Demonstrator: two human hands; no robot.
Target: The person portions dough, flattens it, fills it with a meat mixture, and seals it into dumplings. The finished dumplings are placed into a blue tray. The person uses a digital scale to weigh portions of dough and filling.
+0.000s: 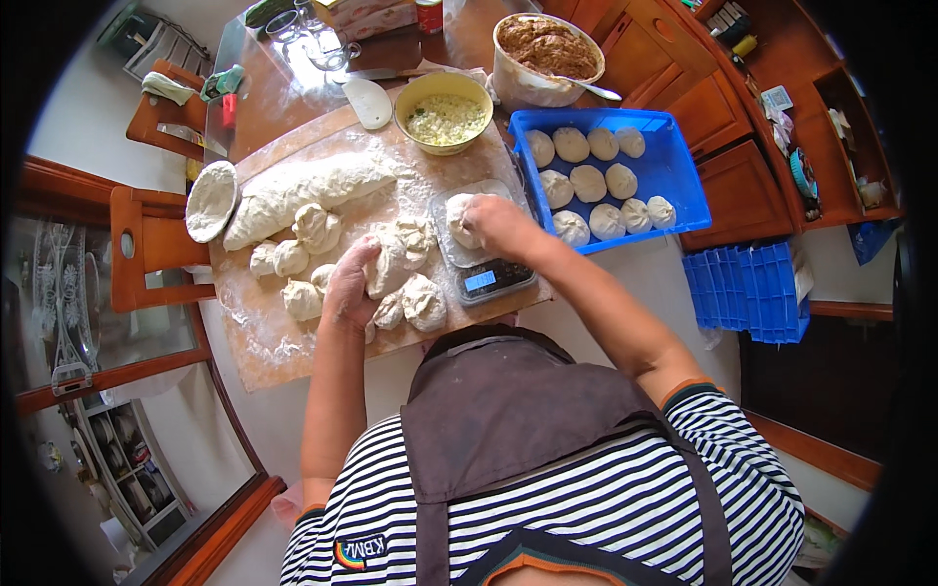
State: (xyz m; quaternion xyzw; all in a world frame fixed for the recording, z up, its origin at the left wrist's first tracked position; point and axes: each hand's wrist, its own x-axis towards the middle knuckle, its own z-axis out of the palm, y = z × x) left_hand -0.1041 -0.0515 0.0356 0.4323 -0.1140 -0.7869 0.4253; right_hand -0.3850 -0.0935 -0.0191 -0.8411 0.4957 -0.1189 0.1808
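Note:
My left hand (349, 284) grips a soft lump of dough (388, 265) above the floured wooden board (271, 355). With the fingers of my right hand (502, 225) I hold another dough piece (460, 220) on the pan of a digital kitchen scale (495, 280), whose display is lit. Around my left hand lie several torn dough pieces (423, 302), some partly hidden behind it. A long floured dough roll (315, 190) stretches across the board's far left side.
A flour bowl (212, 201) sits at the left edge. Behind are a white dough scraper (368, 102), a yellow bowl of chopped filling (447, 113) and a tub of brown filling (548, 47) with a spoon. A blue crate (678, 190) at right holds several round filled buns (588, 183).

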